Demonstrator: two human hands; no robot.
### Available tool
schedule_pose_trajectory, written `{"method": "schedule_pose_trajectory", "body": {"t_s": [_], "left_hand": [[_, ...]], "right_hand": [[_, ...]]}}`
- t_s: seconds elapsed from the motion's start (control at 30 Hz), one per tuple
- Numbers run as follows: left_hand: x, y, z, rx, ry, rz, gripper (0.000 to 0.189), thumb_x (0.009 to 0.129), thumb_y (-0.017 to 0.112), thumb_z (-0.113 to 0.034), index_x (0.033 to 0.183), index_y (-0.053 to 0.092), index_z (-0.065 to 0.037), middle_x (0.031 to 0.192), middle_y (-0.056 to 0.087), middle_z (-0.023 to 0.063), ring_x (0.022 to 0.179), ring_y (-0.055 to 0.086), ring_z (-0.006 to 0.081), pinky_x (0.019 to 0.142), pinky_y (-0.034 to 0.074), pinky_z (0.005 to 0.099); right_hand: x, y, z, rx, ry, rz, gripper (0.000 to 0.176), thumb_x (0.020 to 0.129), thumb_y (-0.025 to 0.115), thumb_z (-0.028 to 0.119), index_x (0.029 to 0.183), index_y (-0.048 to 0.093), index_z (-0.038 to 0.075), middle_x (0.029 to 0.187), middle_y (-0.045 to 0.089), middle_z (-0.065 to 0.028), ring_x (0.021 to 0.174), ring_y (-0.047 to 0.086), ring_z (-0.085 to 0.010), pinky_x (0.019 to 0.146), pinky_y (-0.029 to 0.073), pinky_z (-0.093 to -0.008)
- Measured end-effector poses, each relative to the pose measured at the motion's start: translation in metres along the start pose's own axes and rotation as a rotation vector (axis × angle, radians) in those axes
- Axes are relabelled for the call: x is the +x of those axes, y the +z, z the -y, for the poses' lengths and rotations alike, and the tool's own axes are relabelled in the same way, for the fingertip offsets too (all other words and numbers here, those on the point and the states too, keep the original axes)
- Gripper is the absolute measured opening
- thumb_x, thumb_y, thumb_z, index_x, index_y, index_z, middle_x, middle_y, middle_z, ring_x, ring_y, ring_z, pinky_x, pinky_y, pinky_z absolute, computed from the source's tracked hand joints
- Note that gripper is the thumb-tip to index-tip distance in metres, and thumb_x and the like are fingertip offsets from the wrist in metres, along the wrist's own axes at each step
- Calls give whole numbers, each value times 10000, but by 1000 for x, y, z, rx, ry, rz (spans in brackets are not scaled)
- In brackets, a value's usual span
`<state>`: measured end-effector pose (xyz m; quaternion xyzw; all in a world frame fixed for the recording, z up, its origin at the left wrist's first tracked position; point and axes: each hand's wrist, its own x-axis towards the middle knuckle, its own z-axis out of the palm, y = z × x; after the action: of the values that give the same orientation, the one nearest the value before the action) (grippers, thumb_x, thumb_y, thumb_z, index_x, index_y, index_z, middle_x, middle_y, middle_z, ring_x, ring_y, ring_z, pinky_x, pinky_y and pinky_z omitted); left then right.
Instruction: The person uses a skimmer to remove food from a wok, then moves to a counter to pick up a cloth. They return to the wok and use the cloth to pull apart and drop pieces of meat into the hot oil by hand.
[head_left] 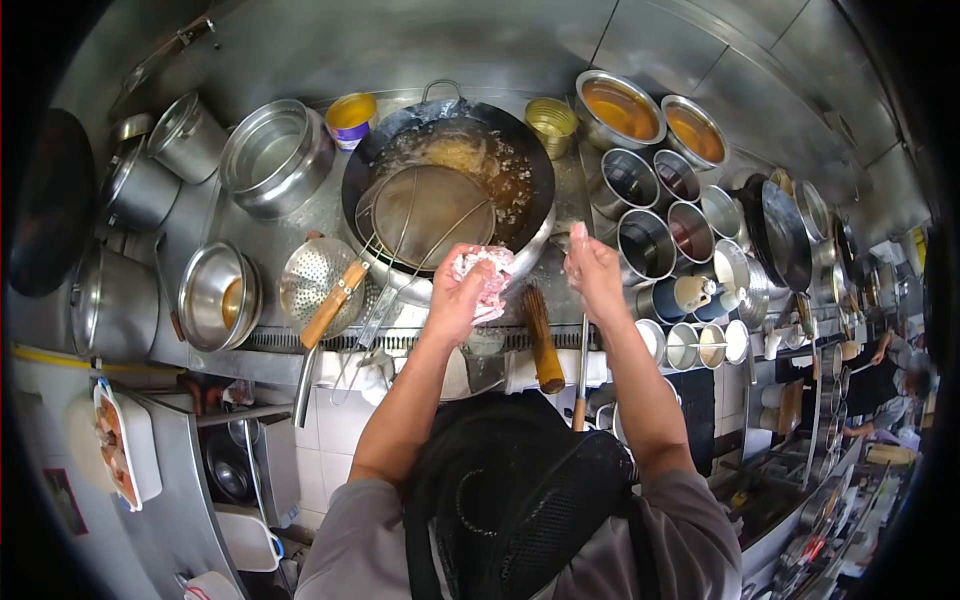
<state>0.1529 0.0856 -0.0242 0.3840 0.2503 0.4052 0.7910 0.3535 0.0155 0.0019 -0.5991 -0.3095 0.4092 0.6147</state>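
Left hand [462, 297] grips a clump of floury pink pieces [490, 285] at the near edge of a wok [362, 165] of bubbling liquid, where a round strainer [430, 212] rests. Alongside, the right hand [597, 275] pinches a small pale piece [578, 231]; a bamboo brush [541, 340] lies between both wrists.

Upper left: a wide metal pot [255, 203] just beside a yellow-and-purple tin [350, 134]. Upper right: two metal bowls [598, 128] of amber liquid [622, 108], above cylindrical metal containers [611, 203]. Lower left: a white tray [149, 460] of brown food pieces [114, 450]. Far right: another person [886, 380].
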Motion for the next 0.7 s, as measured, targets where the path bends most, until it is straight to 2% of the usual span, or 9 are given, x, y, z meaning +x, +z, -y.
{"method": "schedule_pose_trajectory", "body": {"t_s": [0.13,0.2,0.27,0.3,0.4,0.43,0.5,0.67,0.7], "left_hand": [[-10,2,-12,-141,-44,-3,159,936,614,-104,1047,500,-95,984,653,114,747,665,185,512,531,293],[-17,-6,-10,-131,-66,-26,158,935,613,-100,1048,503,-95,987,657,108,754,670,185,505,529,295],[-21,-10,-10,-145,-74,-43,158,937,617,-109,1053,510,-102,991,663,106,755,674,192,501,530,295],[-23,-11,-10,-163,-85,-71,162,938,620,-115,1058,512,-105,990,664,106,753,674,194,504,532,294],[-26,-15,-8,-194,-91,-112,178,937,630,-130,1072,516,-111,989,667,111,746,673,201,508,529,289],[-26,-16,-9,-220,-100,-112,186,935,633,-131,1076,514,-108,991,668,113,743,671,201,507,526,288],[-28,-17,-13,-246,-103,-111,212,929,641,-137,1090,509,-98,1001,661,118,752,667,206,520,525,289],[-25,-18,-22,-262,-119,-116,234,927,641,-140,1104,503,-77,1015,643,126,787,669,217,557,535,299],[-23,-20,-21,-258,-119,-107,239,924,635,-139,1116,505,-80,1004,642,120,792,670,227,548,534,299]], "right_hand": [[20,11,-33,3,-75,-171,534,986,497,528,597,354,191,491,330,71,415,256,-40,399,176,-240],[34,8,-37,-130,-34,-140,511,992,491,513,653,466,132,573,415,32,478,336,-74,438,265,-257],[50,22,-14,-430,-217,-88,461,991,509,413,843,632,-6,765,648,-117,687,625,-252,675,482,-328],[73,16,-26,-616,-417,31,363,944,561,289,1055,629,-50,1019,672,-223,957,658,-369,870,500,-414],[127,27,-42,-1007,-527,163,350,888,622,245,1109,618,-27,1121,635,-260,1031,633,-400,911,494,-469],[142,33,-40,-1000,-533,170,350,888,622,245,1109,618,-27,1121,635,-260,1031,633,-400,911,494,-469],[165,46,-33,-1207,-186,236,388,855,671,210,1176,600,4,1164,606,-269,1078,601,-429,948,477,-498],[168,63,-20,-968,-493,-127,502,854,690,194,1303,523,42,1262,541,-265,1164,541,-429,978,464,-466],[144,66,-1,-903,-568,-56,508,858,686,184,1318,518,49,1274,539,-251,1177,532,-425,994,453,-455]]}}
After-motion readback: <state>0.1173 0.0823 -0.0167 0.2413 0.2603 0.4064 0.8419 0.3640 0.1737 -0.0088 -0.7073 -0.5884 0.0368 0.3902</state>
